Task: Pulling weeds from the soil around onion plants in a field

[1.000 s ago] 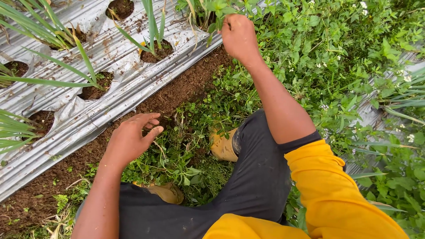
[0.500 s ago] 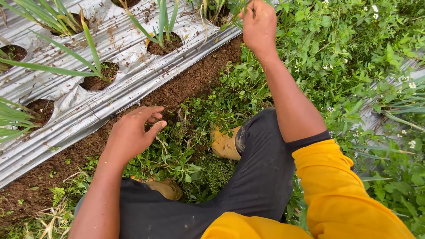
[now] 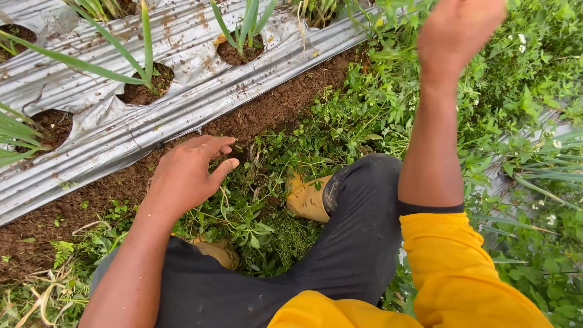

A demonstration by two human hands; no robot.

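Neither grip holds anything in the head view: left hand [image 3: 188, 173] hovers open, fingers loosely spread, over the weeds [image 3: 255, 206] beside the soil strip [image 3: 267, 109] edging the silver mulch sheet [image 3: 182, 61]. Right hand [image 3: 458, 27] is raised, blurred; its grip cannot be told.

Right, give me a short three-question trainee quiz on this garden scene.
1. True or false: the left hand is closed around a metal trowel.
2. What lies directly under the left hand?
A. low green weeds beside bare soil
B. a water bucket
C. a paved path
3. Fill in: the leafy plants grow through holes in a silver ____ sheet.

Key:
1. False; the fingers are spread and it holds nothing.
2. A.
3. Plastic mulch. The right hand is raised over the weeds at the top, too blurred to judge its grip.
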